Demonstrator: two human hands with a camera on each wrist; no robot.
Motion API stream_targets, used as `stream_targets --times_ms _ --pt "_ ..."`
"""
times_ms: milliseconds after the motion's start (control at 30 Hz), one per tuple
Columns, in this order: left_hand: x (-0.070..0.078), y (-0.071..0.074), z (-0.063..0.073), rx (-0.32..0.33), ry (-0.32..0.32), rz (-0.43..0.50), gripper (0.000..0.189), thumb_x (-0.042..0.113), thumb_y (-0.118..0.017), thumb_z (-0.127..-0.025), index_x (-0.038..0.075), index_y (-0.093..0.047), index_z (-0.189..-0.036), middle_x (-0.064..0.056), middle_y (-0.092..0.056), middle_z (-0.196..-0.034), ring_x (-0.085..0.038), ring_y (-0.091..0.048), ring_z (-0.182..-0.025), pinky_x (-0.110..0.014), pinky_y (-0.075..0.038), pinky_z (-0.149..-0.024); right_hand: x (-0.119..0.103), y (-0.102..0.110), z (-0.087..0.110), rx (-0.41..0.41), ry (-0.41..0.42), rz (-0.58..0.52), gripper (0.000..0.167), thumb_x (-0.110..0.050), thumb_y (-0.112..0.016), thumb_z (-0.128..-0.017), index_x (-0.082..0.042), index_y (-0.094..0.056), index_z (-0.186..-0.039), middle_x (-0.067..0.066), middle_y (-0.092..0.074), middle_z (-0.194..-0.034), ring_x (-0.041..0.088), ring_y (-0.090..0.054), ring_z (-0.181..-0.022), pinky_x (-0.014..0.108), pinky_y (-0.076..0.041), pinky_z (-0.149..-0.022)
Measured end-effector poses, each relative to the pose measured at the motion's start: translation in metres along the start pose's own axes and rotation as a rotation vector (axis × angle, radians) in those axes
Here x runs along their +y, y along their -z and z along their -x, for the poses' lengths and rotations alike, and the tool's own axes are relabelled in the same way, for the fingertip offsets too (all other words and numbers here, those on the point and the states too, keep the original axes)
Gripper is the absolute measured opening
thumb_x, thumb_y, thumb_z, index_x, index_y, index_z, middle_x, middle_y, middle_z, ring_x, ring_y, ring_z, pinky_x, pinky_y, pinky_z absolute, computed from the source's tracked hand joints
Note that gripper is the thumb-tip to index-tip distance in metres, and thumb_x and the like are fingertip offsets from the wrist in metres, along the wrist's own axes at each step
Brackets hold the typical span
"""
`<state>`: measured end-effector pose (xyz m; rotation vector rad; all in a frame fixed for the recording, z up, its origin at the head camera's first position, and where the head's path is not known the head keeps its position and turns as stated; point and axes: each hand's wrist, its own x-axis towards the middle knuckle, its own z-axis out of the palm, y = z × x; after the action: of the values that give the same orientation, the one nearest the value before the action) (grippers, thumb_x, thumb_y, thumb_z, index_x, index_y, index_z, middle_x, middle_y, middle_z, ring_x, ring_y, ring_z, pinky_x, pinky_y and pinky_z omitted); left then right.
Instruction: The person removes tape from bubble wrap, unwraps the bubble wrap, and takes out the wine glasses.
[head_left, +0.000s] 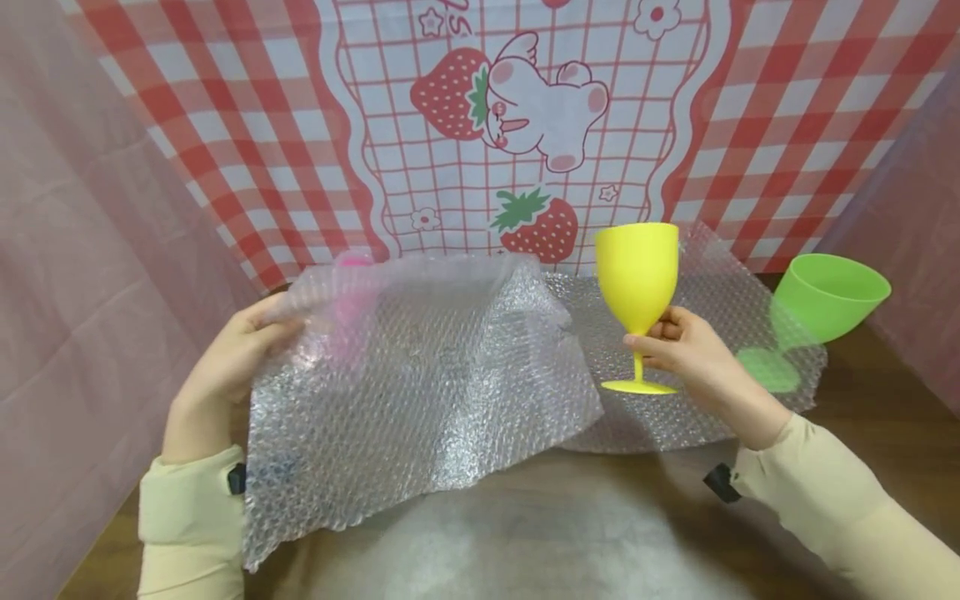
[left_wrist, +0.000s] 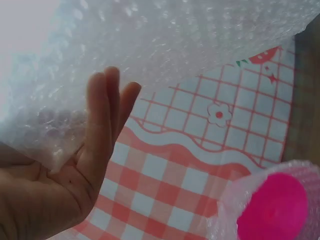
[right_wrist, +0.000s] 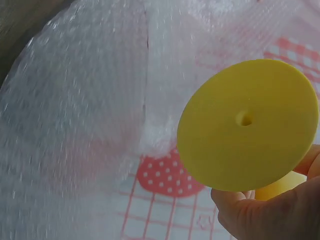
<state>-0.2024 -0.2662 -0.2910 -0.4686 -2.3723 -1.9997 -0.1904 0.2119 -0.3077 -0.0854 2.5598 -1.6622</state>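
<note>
Pale yellow sleeves (head_left: 847, 492) (lightly creased), small black block (head_left: 722, 483) at each cuff (head_left: 772, 446); fingers (left_wrist: 98, 110) bare.

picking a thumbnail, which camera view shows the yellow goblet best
The head view: it shows the yellow goblet side-on, bowl, stem and foot. The right wrist view shows mainly its foot's underside; the left wrist view, none of it.

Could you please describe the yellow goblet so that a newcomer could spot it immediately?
Start from the red-and-white cloth at the back. In front of it, to the right, the right hand holds an upright goblet by its stem. It is bright yellow, unlike the green cup farther right.
</note>
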Motion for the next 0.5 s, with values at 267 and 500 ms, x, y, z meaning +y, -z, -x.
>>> stream_targets --times_ms 267,500 --pt "0.011 -0.003 -0.002 -0.018 -0.03 0.37 0.026 0.0 -0.044 -0.093 0.012 -0.062 -0.107 -0.001 -0.069 -0.087 -0.009 -0.062 -0.068 -0.021 -0.052 -0.056 0.016 0.034 0.014 0.081 0.022 -0.004 0.052 -0.029 -0.058 -0.088 0.0 -0.032 -0.123 -0.004 -0.053 -0.096 0.001 -0.056 -0.083 0.024 -0.053 -0.073" --pt "0.032 -0.015 -0.015 -0.046 -0.078 0.368 0.03 0.003 -0.046 -0.093 0.011 -0.058 -0.119 0.0 -0.067 -0.096 -0.008 -0.062 -0.077 -0.02 -0.052 -0.063 0.037 0.068 0.028 0.106 0.09 -0.275 0.029 -0.008 -0.059 -0.087 -0.017 -0.043 -0.11 -0.01 -0.058 -0.092 0.002 -0.059 -0.08 0.018 -0.052 -0.065"
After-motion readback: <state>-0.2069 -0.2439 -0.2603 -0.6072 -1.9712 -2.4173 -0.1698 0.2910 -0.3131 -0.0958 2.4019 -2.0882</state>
